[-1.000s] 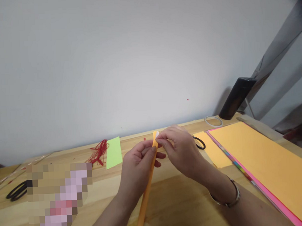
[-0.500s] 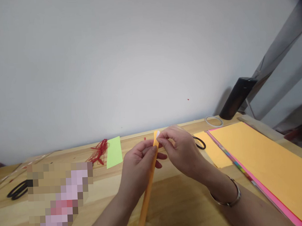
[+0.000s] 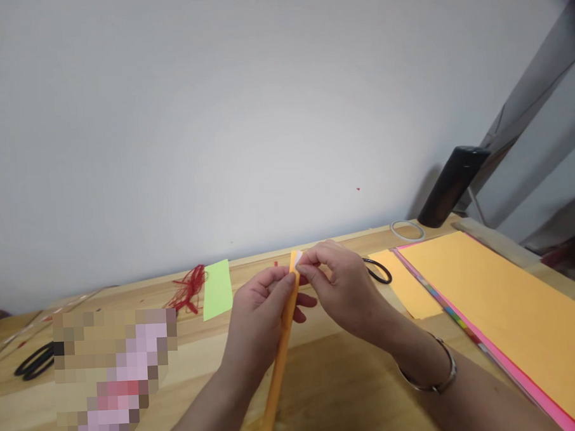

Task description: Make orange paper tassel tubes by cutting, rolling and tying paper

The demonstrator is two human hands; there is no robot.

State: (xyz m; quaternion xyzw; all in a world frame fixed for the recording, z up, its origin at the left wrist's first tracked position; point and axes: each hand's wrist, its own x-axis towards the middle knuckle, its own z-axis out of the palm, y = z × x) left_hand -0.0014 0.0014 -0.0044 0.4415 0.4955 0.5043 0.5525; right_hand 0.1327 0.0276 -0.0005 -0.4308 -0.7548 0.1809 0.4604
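A long, narrow orange paper strip (image 3: 280, 362) runs from the lower edge up to my left hand (image 3: 265, 305), its top end sticking out past my fingers. My left thumb presses on the strip near that end, with the other fingers behind it. At the tip a small white piece of tape backing (image 3: 297, 257) lifts off the orange paper. My right hand (image 3: 342, 283) pinches this white piece between thumb and forefinger, close against my left fingertips. My right wrist wears a bracelet.
Left lie a light green paper (image 3: 218, 290), red strings (image 3: 190, 289), black-handled scissors (image 3: 34, 363) and a blurred-out patch (image 3: 127, 368). Right are orange sheets (image 3: 505, 307), a smaller orange paper (image 3: 409, 289), a black loop (image 3: 380, 272), a white ring (image 3: 407, 230) and a black cylinder (image 3: 451, 186).
The white piece at the strip's tip stands slightly further from the orange paper. My left hand and the strip have shifted slightly left; the table things stay put.
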